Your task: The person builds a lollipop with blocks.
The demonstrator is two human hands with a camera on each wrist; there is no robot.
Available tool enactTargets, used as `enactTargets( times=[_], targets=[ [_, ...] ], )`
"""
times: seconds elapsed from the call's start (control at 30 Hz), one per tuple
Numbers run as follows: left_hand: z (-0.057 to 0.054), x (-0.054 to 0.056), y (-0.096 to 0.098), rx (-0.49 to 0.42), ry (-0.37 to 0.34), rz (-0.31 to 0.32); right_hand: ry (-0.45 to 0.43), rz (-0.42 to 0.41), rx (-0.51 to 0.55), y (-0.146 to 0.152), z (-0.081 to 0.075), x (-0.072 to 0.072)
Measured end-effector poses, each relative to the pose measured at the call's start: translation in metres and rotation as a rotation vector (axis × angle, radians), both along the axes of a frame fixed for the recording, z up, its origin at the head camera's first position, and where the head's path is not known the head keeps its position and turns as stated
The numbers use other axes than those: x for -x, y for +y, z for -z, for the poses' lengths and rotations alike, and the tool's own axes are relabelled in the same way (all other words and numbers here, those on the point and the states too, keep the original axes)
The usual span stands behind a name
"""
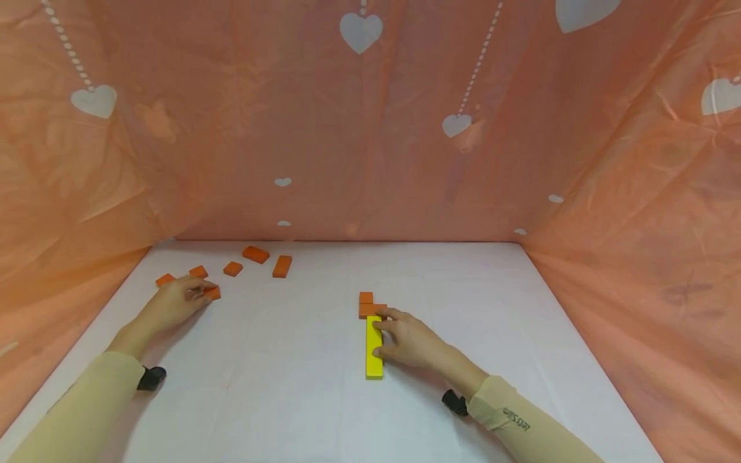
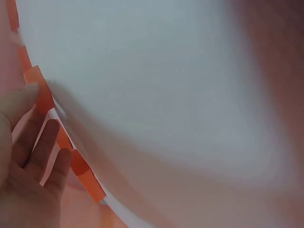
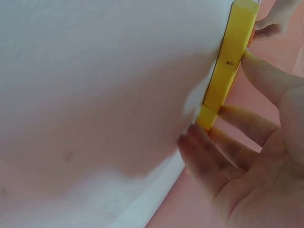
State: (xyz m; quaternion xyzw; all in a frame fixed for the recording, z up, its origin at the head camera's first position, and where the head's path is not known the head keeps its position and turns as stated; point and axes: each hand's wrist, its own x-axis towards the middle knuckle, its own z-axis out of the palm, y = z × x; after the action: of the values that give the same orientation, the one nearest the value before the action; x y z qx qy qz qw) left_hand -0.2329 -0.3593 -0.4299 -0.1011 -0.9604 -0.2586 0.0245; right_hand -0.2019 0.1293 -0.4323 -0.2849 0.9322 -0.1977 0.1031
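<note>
At the table's far left my left hand [image 1: 176, 301] pinches a small orange block [image 1: 213, 293] between thumb and fingers. The left wrist view shows the thumb lying on this block [image 2: 40, 90]. My right hand [image 1: 413, 339] touches a long yellow block [image 1: 374, 360] right of the middle; thumb and fingertips rest along its right side and top. The index finger reaches the block's far end, beside an orange oblong block [image 1: 367, 312]. Against that one's far side lies a small orange block [image 1: 366, 298]. In the right wrist view, the fingers are mostly straight beside the yellow block [image 3: 228, 61].
Several loose orange blocks lie at the back left, among them an orange oblong [image 1: 282, 267], another oblong [image 1: 256, 254] and a small piece [image 1: 233, 269]. Two more orange pieces, one [image 1: 199, 272] and another [image 1: 164, 280], lie behind my left hand. Pink curtains [image 1: 359, 128] enclose the white table [image 1: 278, 399].
</note>
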Motion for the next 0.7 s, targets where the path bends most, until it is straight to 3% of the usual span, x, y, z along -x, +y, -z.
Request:
enactTargets(
  times=[0.7],
  targets=[
    [-0.0003, -0.0001, 0.0052, -0.069, 0.041, -0.009, 0.003, 0.004, -0.002, -0.0001, -0.0005, -0.0008]
  ],
)
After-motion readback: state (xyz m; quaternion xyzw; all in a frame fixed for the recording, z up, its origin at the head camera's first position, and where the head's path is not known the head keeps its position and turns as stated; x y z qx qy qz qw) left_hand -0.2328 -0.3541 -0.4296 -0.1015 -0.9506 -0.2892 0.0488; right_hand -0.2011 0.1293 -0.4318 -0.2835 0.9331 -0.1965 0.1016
